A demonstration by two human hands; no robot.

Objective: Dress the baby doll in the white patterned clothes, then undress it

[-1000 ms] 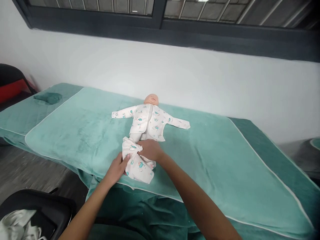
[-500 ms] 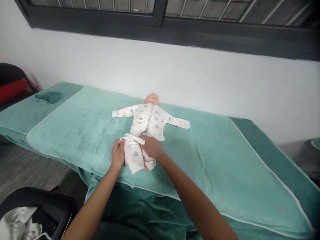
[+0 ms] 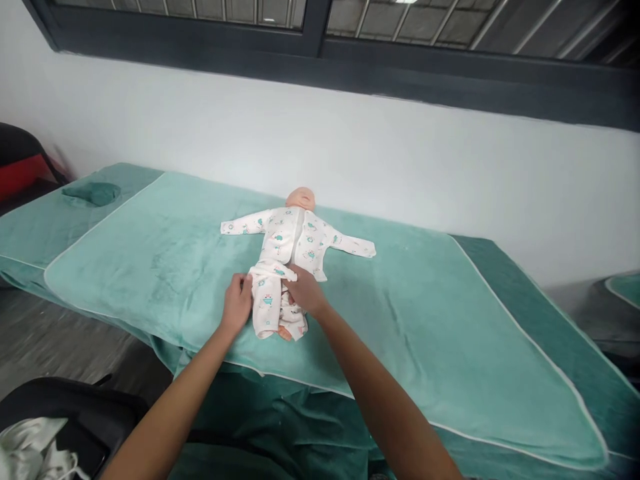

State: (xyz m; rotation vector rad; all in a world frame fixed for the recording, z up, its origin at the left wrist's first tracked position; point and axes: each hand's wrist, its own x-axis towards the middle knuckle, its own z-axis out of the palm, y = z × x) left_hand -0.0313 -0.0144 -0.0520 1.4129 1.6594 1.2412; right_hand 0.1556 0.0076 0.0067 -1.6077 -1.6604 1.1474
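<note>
A baby doll (image 3: 301, 198) lies on its back, head toward the wall. It wears a white printed jacket (image 3: 280, 235) with both sleeves stretched out sideways. Matching baby trousers (image 3: 267, 303) cover its legs, the waistband bunched just under the jacket hem. My left hand (image 3: 237, 301) pinches the trousers' waistband at the left side. At the right of the waist, my right hand (image 3: 303, 288) is closed on the waistband, its fingertips partly hidden by cloth. One doll foot (image 3: 284, 333) shows at the trouser cuffs.
The doll lies on a bed with a green velvety cover (image 3: 150, 267) and a face hole (image 3: 93, 193) at the left. A white wall (image 3: 400, 160) stands behind. A black chair (image 3: 75, 407) with crumpled cloth (image 3: 37, 447) is at the lower left.
The trousers' waistband has moved up the doll's legs toward the jacket hem. My left hand has risen with it, and the trouser legs now hang straighter, with a foot showing.
</note>
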